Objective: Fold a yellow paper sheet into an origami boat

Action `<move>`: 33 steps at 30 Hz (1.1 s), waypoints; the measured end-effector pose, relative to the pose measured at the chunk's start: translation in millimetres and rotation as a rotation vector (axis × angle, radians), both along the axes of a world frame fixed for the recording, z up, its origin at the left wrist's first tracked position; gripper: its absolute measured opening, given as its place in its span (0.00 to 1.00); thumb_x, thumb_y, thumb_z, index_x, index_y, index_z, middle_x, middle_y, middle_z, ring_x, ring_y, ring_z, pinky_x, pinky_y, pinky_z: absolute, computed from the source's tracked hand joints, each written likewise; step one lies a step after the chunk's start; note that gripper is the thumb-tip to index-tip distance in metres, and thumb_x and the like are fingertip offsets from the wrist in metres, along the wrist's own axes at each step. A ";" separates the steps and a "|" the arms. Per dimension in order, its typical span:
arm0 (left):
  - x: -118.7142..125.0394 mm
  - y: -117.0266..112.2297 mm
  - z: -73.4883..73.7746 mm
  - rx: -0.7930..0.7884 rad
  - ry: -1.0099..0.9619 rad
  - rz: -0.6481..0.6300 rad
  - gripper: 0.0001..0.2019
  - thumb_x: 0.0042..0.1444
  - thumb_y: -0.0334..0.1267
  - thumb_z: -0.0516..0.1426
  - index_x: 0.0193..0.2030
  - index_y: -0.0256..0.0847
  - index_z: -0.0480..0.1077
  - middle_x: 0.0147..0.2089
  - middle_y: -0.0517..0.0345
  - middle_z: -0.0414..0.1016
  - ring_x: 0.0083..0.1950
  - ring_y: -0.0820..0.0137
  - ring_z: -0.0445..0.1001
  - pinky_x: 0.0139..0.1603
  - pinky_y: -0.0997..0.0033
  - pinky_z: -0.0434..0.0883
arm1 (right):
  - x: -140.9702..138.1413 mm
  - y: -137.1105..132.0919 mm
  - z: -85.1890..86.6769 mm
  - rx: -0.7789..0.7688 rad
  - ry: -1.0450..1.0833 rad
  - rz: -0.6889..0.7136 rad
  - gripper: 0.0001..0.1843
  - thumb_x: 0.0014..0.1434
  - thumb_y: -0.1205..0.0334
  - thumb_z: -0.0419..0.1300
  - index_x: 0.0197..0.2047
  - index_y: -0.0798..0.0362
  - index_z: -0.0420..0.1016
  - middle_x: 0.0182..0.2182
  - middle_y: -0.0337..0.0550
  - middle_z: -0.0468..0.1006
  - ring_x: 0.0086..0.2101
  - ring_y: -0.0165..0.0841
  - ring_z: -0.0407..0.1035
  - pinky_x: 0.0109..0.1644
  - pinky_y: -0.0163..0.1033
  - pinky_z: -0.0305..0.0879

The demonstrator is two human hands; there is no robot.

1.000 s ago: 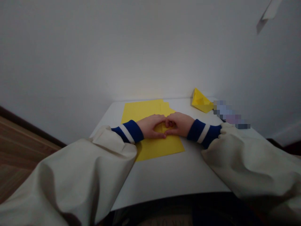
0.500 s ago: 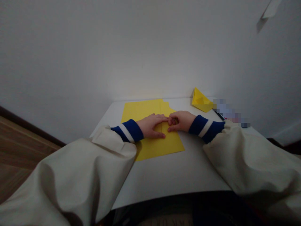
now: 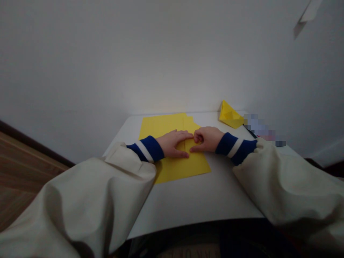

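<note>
A sheet of yellow paper point(image 3: 185, 168) lies flat on the white table, with a fold line running near its right part. My left hand point(image 3: 176, 143) rests open on it, fingers stretched to the right and thumb apart. Just to the right, my right hand point(image 3: 208, 139) has its fingers curled in, their knuckles against the paper beside my left fingertips. Its thumb reaches out onto the sheet near my left thumb. I see nothing inside the curled fingers. Both hands cover the middle of the paper.
A folded yellow paper piece point(image 3: 230, 116) stands at the back right of the white table point(image 3: 209, 200). Beside it lies a blurred-out object point(image 3: 260, 129). A pale wall point(image 3: 172, 57) rises behind the table, and a wooden surface point(image 3: 18, 175) is at the left.
My right hand has shifted very slightly, its thumb sliding a little left and its curled fingers a little right. My left hand and the paper stay in place.
</note>
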State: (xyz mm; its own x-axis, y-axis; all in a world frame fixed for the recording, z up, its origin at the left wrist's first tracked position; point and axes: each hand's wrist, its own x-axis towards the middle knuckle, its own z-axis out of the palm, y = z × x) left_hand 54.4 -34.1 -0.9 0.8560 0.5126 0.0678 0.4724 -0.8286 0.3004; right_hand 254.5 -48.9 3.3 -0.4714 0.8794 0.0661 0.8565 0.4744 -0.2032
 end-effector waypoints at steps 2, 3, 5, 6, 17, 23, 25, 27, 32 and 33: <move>1.5 -0.3 2.9 0.001 -0.019 -0.007 0.33 0.47 0.46 0.61 0.58 0.36 0.60 0.60 0.41 0.62 0.61 0.55 0.59 0.61 0.53 0.55 | -3.8 -3.3 2.3 0.050 -0.037 0.001 0.25 0.42 0.34 0.57 0.27 0.49 0.69 0.25 0.38 0.72 0.26 0.31 0.62 0.28 0.36 0.49; 2.3 -0.3 4.0 0.002 -0.032 -0.013 0.31 0.47 0.46 0.61 0.57 0.36 0.61 0.59 0.42 0.63 0.60 0.55 0.60 0.60 0.53 0.56 | -5.4 -4.7 3.4 0.061 -0.046 0.007 0.25 0.43 0.34 0.57 0.27 0.49 0.69 0.25 0.38 0.72 0.26 0.31 0.62 0.28 0.36 0.49; 4.1 -0.3 5.0 0.003 -0.057 -0.023 0.28 0.47 0.45 0.61 0.54 0.37 0.63 0.56 0.44 0.66 0.57 0.57 0.63 0.58 0.55 0.59 | -7.9 -6.6 5.6 0.065 -0.053 0.014 0.25 0.44 0.34 0.56 0.27 0.49 0.69 0.25 0.38 0.72 0.26 0.31 0.62 0.29 0.37 0.49; 4.8 -0.2 5.0 0.003 -0.070 -0.025 0.25 0.48 0.46 0.60 0.52 0.38 0.64 0.55 0.45 0.67 0.56 0.57 0.65 0.57 0.55 0.60 | -8.7 -7.4 6.5 0.062 -0.054 0.013 0.24 0.44 0.35 0.56 0.27 0.49 0.69 0.26 0.38 0.72 0.27 0.32 0.63 0.30 0.37 0.50; 5.8 1.3 2.6 0.024 -0.113 -0.003 0.18 0.48 0.45 0.59 0.42 0.38 0.64 0.48 0.48 0.69 0.49 0.60 0.67 0.52 0.56 0.63 | -10.3 -14.5 -8.6 0.188 0.103 0.015 0.19 0.44 0.47 0.60 0.34 0.52 0.71 0.38 0.47 0.68 0.41 0.39 0.61 0.47 0.43 0.54; 2.5 3.8 -0.3 -0.018 -0.107 -0.034 0.22 0.47 0.44 0.60 0.48 0.38 0.64 0.55 0.45 0.67 0.56 0.58 0.64 0.57 0.54 0.59 | -5.7 -5.6 -5.0 0.073 0.070 0.055 0.15 0.46 0.50 0.59 0.35 0.51 0.72 0.39 0.47 0.68 0.42 0.40 0.61 0.49 0.45 0.53; 0.8 4.9 -1.7 -0.035 -0.104 -0.043 0.25 0.47 0.43 0.61 0.52 0.39 0.62 0.57 0.45 0.65 0.58 0.58 0.62 0.59 0.53 0.57 | -4.0 -3.5 -3.8 0.060 0.061 0.071 0.15 0.46 0.51 0.59 0.35 0.50 0.72 0.39 0.47 0.69 0.42 0.40 0.61 0.49 0.45 0.54; -0.6 5.5 -2.7 -0.048 -0.091 -0.035 0.29 0.47 0.44 0.61 0.56 0.40 0.60 0.59 0.45 0.63 0.61 0.57 0.60 0.61 0.52 0.55 | -2.3 -2.1 -3.8 0.062 0.056 0.079 0.13 0.47 0.53 0.59 0.35 0.51 0.72 0.39 0.48 0.70 0.42 0.40 0.62 0.50 0.45 0.54; -2.5 3.9 -2.3 -0.078 -0.037 0.002 0.33 0.48 0.43 0.60 0.61 0.39 0.56 0.63 0.43 0.58 0.63 0.55 0.56 0.62 0.47 0.51 | 2.2 3.8 -6.4 0.052 0.056 0.122 0.09 0.47 0.59 0.59 0.35 0.51 0.73 0.38 0.45 0.73 0.44 0.39 0.64 0.51 0.45 0.55; -2.9 3.4 -2.0 -0.083 -0.031 -0.001 0.34 0.48 0.43 0.60 0.61 0.39 0.55 0.63 0.43 0.57 0.64 0.55 0.55 0.62 0.46 0.50 | 3.0 5.3 -6.9 0.048 0.060 0.133 0.09 0.47 0.60 0.59 0.34 0.50 0.73 0.37 0.44 0.74 0.44 0.38 0.65 0.51 0.44 0.55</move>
State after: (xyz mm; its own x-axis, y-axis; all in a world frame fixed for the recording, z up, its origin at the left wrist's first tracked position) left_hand 51.5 -30.7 -2.9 0.8548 0.5164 0.0522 0.4606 -0.8010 0.3824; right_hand 257.4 -43.6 -3.7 -0.5776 0.8046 0.1382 0.7723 0.5934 -0.2269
